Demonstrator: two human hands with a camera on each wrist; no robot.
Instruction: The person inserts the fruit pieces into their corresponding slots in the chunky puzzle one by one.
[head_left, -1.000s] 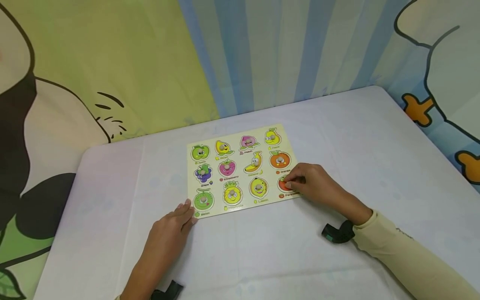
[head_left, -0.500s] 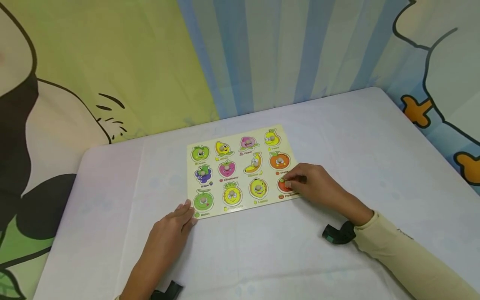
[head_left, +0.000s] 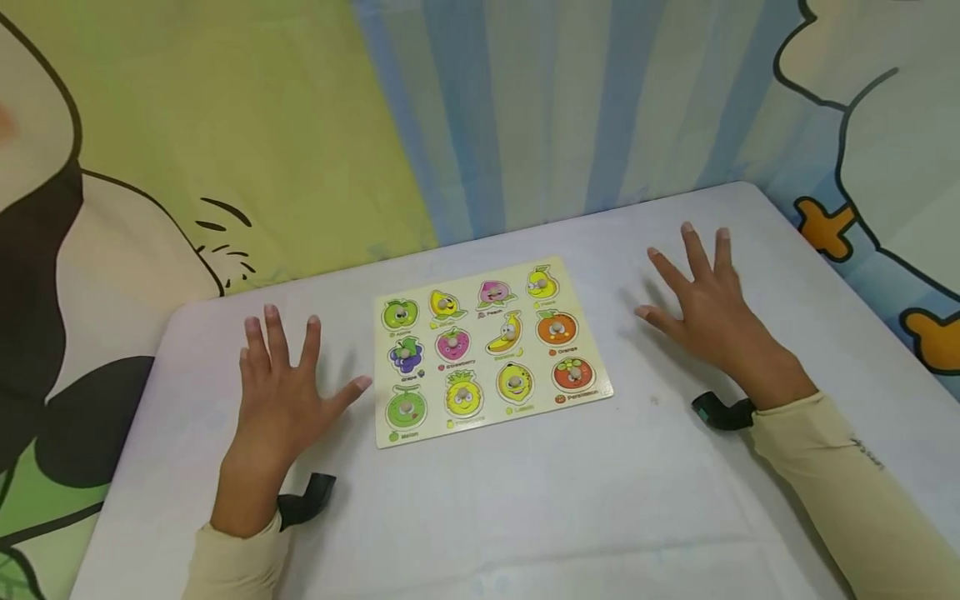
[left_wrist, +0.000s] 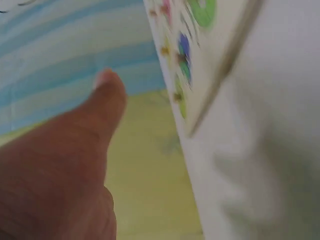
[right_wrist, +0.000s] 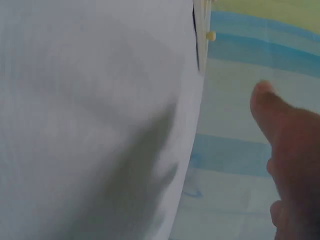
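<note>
A cream fruit peg puzzle board [head_left: 480, 354] lies flat on the white-covered table, its rows of fruit pieces all seated in their places. The persimmon piece [head_left: 574, 376] sits at its near right corner, the melon piece [head_left: 406, 409] at its near left. To the left of the board my left hand [head_left: 281, 400] hovers with fingers spread, holding nothing. My right hand [head_left: 705, 308] is likewise spread, raised over the cloth right of the board. In the left wrist view the thumb [left_wrist: 110, 95] shows beside the board's edge [left_wrist: 220, 75], apart from it.
A white cloth [head_left: 525, 500] covers the table. Behind it hangs a curtain [head_left: 525, 108] with stripes and cartoon figures. Black wrist-worn devices [head_left: 306, 500] sit at both wrists.
My right hand has let go of the persimmon piece's peg and moved right and up. My left hand has left the board's corner and moved left. Both hands have spread their fingers.
</note>
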